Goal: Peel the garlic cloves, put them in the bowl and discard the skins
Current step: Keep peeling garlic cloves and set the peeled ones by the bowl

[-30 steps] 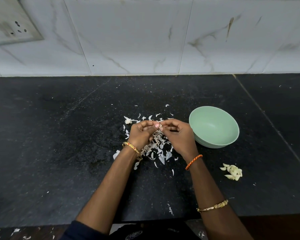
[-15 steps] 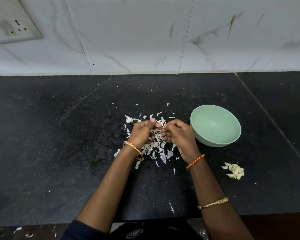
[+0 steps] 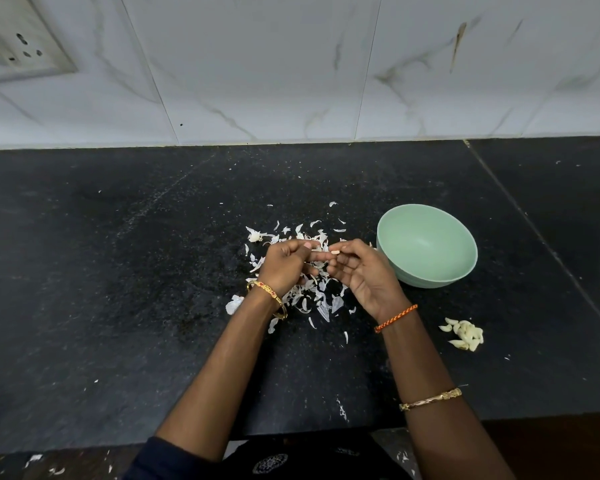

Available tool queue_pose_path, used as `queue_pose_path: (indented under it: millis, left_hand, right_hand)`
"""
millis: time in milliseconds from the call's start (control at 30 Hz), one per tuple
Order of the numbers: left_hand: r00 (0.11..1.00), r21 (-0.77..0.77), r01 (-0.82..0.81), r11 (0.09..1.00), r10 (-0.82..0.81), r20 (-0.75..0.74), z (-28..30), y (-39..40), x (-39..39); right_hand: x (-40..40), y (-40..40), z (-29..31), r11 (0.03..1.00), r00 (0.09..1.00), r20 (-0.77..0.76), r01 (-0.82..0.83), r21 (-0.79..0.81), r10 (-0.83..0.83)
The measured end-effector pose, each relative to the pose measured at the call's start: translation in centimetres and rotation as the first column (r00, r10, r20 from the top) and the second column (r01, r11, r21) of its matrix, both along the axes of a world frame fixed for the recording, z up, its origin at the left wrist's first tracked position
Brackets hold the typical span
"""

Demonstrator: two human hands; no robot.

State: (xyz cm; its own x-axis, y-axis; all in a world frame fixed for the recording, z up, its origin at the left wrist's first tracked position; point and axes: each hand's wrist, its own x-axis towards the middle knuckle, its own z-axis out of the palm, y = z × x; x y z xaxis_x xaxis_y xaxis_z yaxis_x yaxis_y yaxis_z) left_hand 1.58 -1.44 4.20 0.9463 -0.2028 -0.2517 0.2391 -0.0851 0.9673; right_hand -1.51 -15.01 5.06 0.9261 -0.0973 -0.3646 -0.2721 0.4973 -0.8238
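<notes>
Garlic clove (image 3: 335, 252) pinched at my right hand's (image 3: 364, 277) fingertips, thumb and forefinger curled round it, palm turned up toward me. It sits above the countertop, just left of the bowl, over the far edge of the skin pile. Looks pale and bare on the visible side; can't tell if any skin remains on the rest.

Left hand (image 3: 284, 266) is right beside it, fingers curled in, forefinger stretched toward the clove. Whether it touches the clove or grips a scrap of skin, I can't tell; the fingers hide that.

Loose skins (image 3: 321, 299) lie scattered on the black countertop (image 3: 118, 289) beneath and around both hands, with a few stray flakes further out and near the front edge.

Green bowl (image 3: 426, 247) stands upright just right of my right hand, close but not touching. Nothing visible inside it.

Peeled cloves (image 3: 465, 334) sit in a small heap on the countertop, near the right forearm, in front of the bowl and apart from it.

Gold bangle and orange thread on the right arm, gold bangle on the left wrist. White marble-pattern tiles (image 3: 291, 64) behind; a switch plate (image 3: 18, 43) at top left.
</notes>
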Motion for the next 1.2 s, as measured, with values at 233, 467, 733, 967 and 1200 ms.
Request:
queue_pose_path:
  millis: [233, 467, 733, 967, 1200]
  left_hand:
    - [0.994, 0.009, -0.109, 0.994, 0.109, 0.029, -0.5, -0.1, -0.5]
    - [0.962, 0.036, -0.271, 0.962, 0.270, 0.027, -0.9, -0.3, -1.2]
    - [0.998, 0.034, 0.049, 0.998, -0.050, 0.025, -0.7, -3.0, -2.9]
    - [0.991, 0.040, 0.132, 0.990, -0.133, 0.007, -1.0, -6.9, -4.8]
    - [0.997, -0.005, 0.078, 0.997, -0.078, -0.015, -1.6, -8.6, -5.0]
  right_hand:
    - [-0.4, -0.3, -0.2, 0.998, 1.000, 0.010, -0.007, 0.061, 0.006]
    - [-1.2, -0.4, -0.9, 0.985, 0.999, 0.033, -0.028, -0.169, 0.034]
    - [-4.7, -2.2, 0.9, 0.887, 0.994, 0.094, -0.003, -0.462, 0.052]
    - [-9.2, -11.2, 0.8, 0.568, 0.970, 0.032, 0.167, -0.806, -0.240]
    - [-12.5, -14.1, -1.9, 0.463, 0.928, -0.131, 0.049, -0.885, -0.349]
